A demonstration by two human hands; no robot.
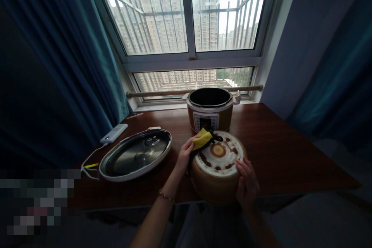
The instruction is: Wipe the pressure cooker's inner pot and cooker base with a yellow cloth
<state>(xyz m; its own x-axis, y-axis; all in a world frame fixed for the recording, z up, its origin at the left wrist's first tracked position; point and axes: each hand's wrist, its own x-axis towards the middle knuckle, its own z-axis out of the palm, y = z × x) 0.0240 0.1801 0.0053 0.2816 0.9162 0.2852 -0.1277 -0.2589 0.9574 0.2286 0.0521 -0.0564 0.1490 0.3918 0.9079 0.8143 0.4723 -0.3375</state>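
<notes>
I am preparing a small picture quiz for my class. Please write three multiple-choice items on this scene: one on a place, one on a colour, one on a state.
1. Where does the loose cooker lid lie?
A. left of the hands, on the table
B. on the open cooker
C. on the window sill

2. What colour is the cloth in the left hand?
A. red
B. yellow
C. white

3. How is the electric cooker by the window?
A. closed by a lid
B. lying on its side
C. upright and open

Answers:
1 A, it rests flat on the wooden table beside a white power bank.
2 B, the cloth pressed on the round brown housing, which the right hand steadies, is yellow.
3 C, its dark pot shows from above.
</notes>
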